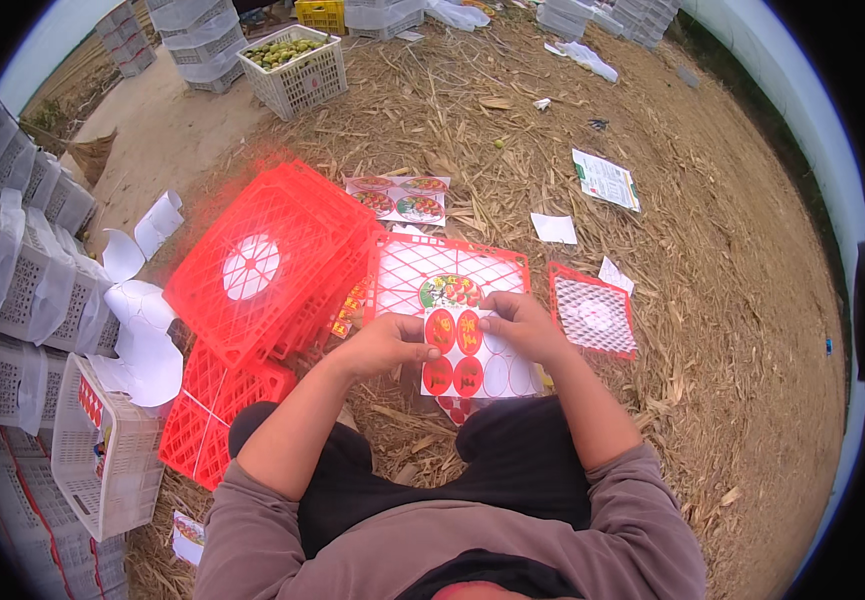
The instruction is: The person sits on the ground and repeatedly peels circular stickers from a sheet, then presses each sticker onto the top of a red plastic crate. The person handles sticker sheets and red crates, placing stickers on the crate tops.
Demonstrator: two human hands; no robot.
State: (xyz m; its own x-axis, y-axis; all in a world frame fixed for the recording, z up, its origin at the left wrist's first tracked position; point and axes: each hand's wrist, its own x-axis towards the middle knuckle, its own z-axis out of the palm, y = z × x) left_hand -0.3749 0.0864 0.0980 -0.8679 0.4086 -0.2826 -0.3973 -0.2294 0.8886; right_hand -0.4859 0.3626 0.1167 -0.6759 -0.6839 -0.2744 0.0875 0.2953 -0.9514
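Between my hands is a white sheet of oval red stickers (453,375), with several red ovals on its left part and bare outlined ovals on its right. My left hand (395,346) pinches its left edge. At the sheet's top, my right hand (518,322) has thumb and index finger close together over a red oval. Just beyond lies a red plastic lattice lid (447,238) over white material, bearing a large oval fruit label (450,291). Part of that lid is hidden by the sheet and hands.
Stacked red lattice lids (275,255) stand at the left, near an empty white crate (113,465) and stacked grey crates (19,262). A smaller red-edged lid (593,309) lies right. A fruit-filled crate (293,79) stands farther off. Straw and paper scraps cover the ground.
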